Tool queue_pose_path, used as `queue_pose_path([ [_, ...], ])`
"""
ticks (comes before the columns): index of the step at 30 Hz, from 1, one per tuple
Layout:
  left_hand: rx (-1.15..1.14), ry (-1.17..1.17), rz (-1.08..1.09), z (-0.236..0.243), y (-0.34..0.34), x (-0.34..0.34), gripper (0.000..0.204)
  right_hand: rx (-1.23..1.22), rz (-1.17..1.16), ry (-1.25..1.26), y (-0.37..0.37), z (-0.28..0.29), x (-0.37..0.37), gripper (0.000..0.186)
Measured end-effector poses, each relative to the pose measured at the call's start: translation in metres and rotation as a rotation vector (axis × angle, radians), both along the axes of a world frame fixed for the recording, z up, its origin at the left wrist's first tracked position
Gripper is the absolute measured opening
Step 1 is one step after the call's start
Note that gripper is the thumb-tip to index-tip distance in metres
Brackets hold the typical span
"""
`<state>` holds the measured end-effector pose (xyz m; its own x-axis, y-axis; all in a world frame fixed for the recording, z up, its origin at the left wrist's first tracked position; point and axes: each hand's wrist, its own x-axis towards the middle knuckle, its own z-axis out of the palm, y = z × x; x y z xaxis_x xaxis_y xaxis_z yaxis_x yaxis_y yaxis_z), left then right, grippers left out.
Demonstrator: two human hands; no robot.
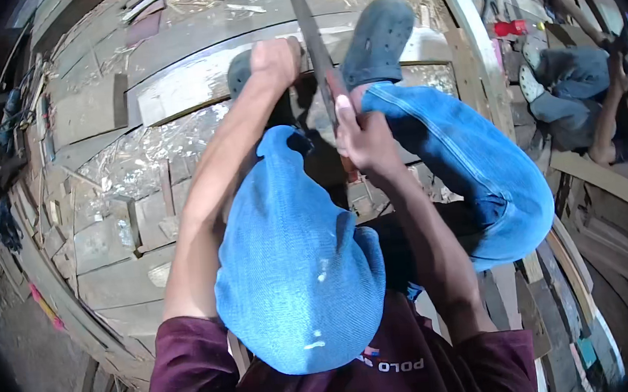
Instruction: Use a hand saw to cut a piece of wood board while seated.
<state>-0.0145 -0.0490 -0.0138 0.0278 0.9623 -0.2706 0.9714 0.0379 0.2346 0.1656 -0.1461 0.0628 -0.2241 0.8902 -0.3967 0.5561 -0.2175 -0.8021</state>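
Observation:
My right hand is closed around the reddish-brown grip of a long, dark, blade-like tool. The tool runs away from me and narrows toward the far edge of the view; its exact kind is not clear. My left hand is closed in a fist beside the tool, over a pale wooden board. What those fingers hold, if anything, is hidden. The board lies crosswise, with my left clog and right clog at it. My blue-jeaned left knee rises between my arms.
A wooden block lies on the plank floor at left, among shavings and offcuts. At right are a long pale plank, a red bottle and another seated person holding a dark tool. More boards stack at lower right.

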Motion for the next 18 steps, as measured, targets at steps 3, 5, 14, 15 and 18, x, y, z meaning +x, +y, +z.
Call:
queue_pose_path([
  [3, 0.008, 0.08, -0.013, -0.013, -0.007, -0.001, 0.018, -0.049, 0.015, -0.01, -0.017, -0.001, 0.005, 0.038],
  [5, -0.041, 0.102, -0.021, -0.008, -0.004, 0.002, 0.018, -0.104, -0.074, 0.063, -0.022, 0.021, 0.007, 0.054],
  [14, -0.018, 0.097, -0.05, 0.003, 0.001, -0.005, 0.022, -0.436, -0.234, 0.155, -0.039, 0.027, 0.016, 0.047],
  [15, -0.096, 0.091, -0.074, 0.006, 0.005, -0.003, 0.022, -0.412, -0.235, 0.177, -0.047, 0.016, 0.029, 0.051],
  [18, -0.096, 0.109, -0.063, -0.002, 0.002, -0.004, 0.023, -0.363, -0.254, 0.199, -0.066, 0.022, 0.044, 0.054],
])
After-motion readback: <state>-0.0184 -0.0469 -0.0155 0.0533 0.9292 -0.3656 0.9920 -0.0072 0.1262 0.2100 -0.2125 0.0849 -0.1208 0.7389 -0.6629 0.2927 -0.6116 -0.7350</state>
